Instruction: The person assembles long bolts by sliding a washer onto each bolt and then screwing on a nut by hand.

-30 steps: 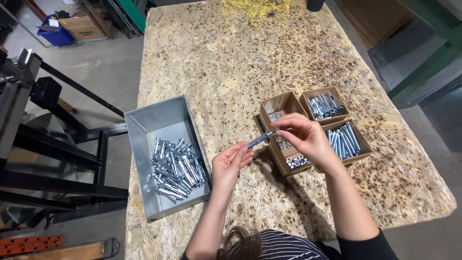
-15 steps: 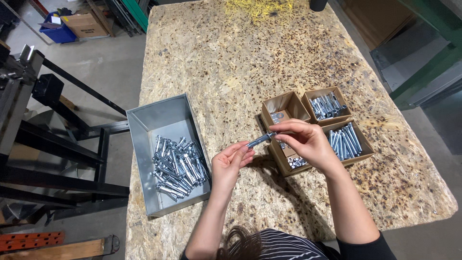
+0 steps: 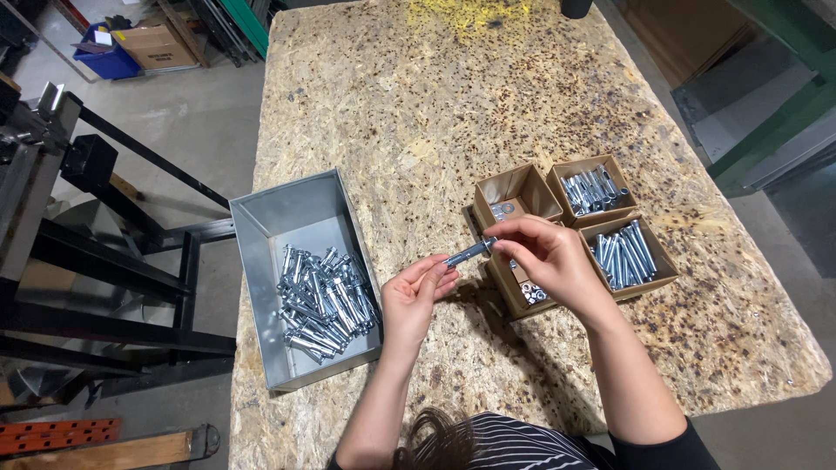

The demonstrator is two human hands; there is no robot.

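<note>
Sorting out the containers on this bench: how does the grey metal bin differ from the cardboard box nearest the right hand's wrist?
The metal bin is grey sheet metal; the cardboard box is brown. The metal bin is much larger and stands alone on the left, while the cardboard box sits in a cluster of four on the right. In the metal bin the silvery parts lie jumbled; in the cardboard box they lie roughly parallel. Both are open-topped, rest on the bench and hold silvery metal hardware.

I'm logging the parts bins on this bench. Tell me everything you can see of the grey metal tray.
The grey metal tray is an open rectangular bin of dull sheet metal with sloping walls. It sits flat near the left edge of the chipboard table, long side running away from the person. A loose heap of shiny silver bolts fills its near half; the far half is bare. Neither hand touches it; the left hand is nearest.
</note>
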